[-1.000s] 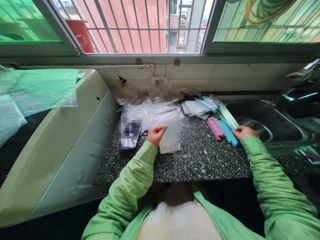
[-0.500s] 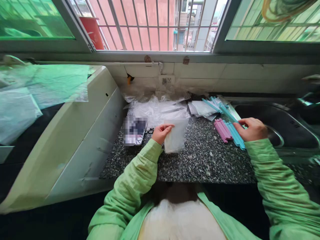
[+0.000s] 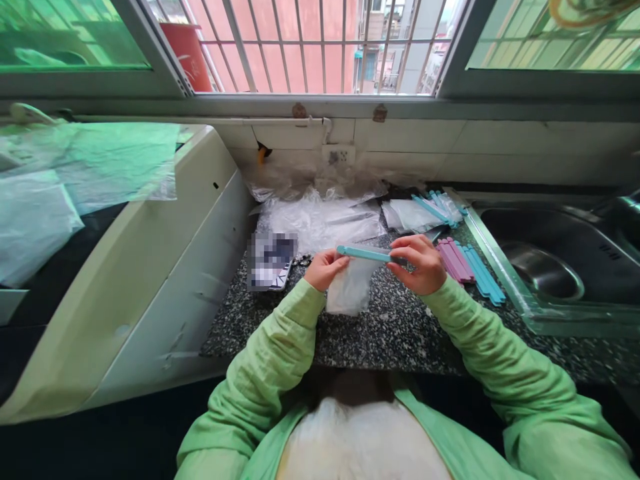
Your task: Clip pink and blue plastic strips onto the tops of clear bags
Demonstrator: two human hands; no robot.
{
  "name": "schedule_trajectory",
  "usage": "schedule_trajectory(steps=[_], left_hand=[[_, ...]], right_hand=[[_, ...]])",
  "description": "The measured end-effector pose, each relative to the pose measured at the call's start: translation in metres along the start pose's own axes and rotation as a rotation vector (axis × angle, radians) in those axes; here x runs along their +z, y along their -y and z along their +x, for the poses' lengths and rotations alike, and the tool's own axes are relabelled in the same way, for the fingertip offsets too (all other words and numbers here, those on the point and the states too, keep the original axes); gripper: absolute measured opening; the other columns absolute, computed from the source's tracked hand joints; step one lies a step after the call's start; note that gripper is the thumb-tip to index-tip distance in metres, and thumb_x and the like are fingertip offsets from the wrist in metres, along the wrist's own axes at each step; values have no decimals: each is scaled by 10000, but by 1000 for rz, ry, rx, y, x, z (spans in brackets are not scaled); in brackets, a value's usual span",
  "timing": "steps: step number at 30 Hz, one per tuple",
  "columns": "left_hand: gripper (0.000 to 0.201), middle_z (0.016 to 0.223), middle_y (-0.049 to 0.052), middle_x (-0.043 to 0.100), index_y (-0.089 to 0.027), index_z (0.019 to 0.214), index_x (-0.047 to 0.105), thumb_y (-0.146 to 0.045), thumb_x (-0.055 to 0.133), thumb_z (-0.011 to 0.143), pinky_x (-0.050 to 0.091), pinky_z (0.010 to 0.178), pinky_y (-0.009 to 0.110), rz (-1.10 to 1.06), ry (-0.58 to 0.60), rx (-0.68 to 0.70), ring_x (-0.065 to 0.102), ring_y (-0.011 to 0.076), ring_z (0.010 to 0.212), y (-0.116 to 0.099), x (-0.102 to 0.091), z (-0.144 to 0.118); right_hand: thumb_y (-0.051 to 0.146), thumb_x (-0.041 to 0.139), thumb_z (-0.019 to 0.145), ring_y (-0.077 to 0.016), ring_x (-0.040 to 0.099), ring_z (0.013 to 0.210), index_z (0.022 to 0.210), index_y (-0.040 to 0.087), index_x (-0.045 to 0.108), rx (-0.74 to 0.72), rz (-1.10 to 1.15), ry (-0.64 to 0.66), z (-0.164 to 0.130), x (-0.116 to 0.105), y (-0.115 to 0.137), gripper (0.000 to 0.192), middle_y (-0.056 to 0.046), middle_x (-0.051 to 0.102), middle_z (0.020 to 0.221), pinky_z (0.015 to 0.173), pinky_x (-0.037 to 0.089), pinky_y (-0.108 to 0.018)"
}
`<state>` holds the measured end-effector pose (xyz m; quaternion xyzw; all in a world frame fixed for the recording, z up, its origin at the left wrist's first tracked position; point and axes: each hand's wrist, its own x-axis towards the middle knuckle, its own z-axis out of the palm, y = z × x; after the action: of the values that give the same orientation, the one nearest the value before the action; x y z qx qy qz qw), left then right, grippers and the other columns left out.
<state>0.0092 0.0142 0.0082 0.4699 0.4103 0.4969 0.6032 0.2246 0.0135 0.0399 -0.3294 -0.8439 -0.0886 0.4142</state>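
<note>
Since a moment ago, right hand (image 3: pixel 419 265) has carried a blue clip (image 3: pixel 363 253) from the pile (image 3: pixel 467 265) at its right to the clear bag (image 3: pixel 351 287) pinched by left hand (image 3: pixel 324 268), above the table (image 3: pixel 400 327).

Two hands are at work: the left hand (image 3: pixel 324 269) pinches one clear bag (image 3: pixel 350 288), and the right hand (image 3: pixel 419 264) holds one blue clip (image 3: pixel 364 253) along its top edge. Just right of the grip lie about four pink clips (image 3: pixel 454 259) and about four blue clips (image 3: pixel 482 273); beyond it sit one phone (image 3: pixel 271 259) and one sink (image 3: pixel 550 267).
</note>
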Motion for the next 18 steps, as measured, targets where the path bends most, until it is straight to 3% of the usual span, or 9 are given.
schedule_trajectory(steps=[3, 7, 13, 18], left_hand=[[428, 447, -77, 323, -126, 487, 462, -469, 717, 465, 175, 451, 199, 50, 14, 18, 256, 26, 450, -1, 1, -1], [418, 454, -75, 326, -131, 486, 452, -462, 707, 480, 175, 453, 205, 100, 36, 20, 247, 29, 455, -3, 4, -3], [410, 462, -61, 389, -128, 502, 504, -477, 713, 461, 255, 503, 219, 78, 100, 2, 309, 55, 497, -3, 9, -4], [422, 498, -47, 455, -125, 548, 551, -488, 732, 429, 303, 550, 233, 45, 69, -6, 365, 71, 528, -3, 11, -5]], right_hand=[[262, 590, 719, -207, 567, 893, 738, 196, 576, 30, 81, 55, -7, 7, -3, 70, -91, 621, 1007, 777, 468, -379], [243, 577, 728, -211, 576, 914, 742, 194, 562, 54, 164, 97, -13, 10, -3, 53, -108, 619, 1031, 785, 472, -388], [251, 583, 725, -181, 589, 761, 748, 200, 564, 53, 171, 85, -19, 15, -1, 59, -63, 648, 813, 701, 488, -347], [238, 590, 714, -176, 568, 708, 745, 193, 564, 18, 93, 41, -21, 18, -3, 60, -60, 639, 752, 662, 481, -333]])
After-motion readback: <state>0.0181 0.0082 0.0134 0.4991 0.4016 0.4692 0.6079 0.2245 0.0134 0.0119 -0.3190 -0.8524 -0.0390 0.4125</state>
